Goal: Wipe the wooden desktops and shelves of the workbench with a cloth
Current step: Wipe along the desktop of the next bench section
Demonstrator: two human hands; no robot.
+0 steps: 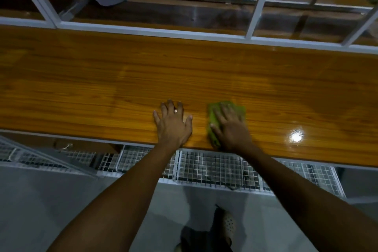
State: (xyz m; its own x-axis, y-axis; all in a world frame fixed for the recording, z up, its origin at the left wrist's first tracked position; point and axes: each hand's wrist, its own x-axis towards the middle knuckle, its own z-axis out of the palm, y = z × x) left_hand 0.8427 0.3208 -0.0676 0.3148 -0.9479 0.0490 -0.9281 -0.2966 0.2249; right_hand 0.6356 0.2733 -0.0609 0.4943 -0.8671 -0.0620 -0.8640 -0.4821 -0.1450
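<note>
Green cloth [224, 117] flat on the wooden desk [81, 88] near its front edge, under the spread fingers [223, 111] of the right hand [232, 129]; left hand [173, 124] splayed, empty, bracing just beside; desktop wipe underway, next stroke likely sideways under steady pressure.

dim | glare spot on desktop [296, 136] | motion blur, bowed edges

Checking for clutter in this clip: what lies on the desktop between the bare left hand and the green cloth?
Nothing: in the head view, only bare wood of the desktop separates the left hand from the cloth under the right hand.
</note>
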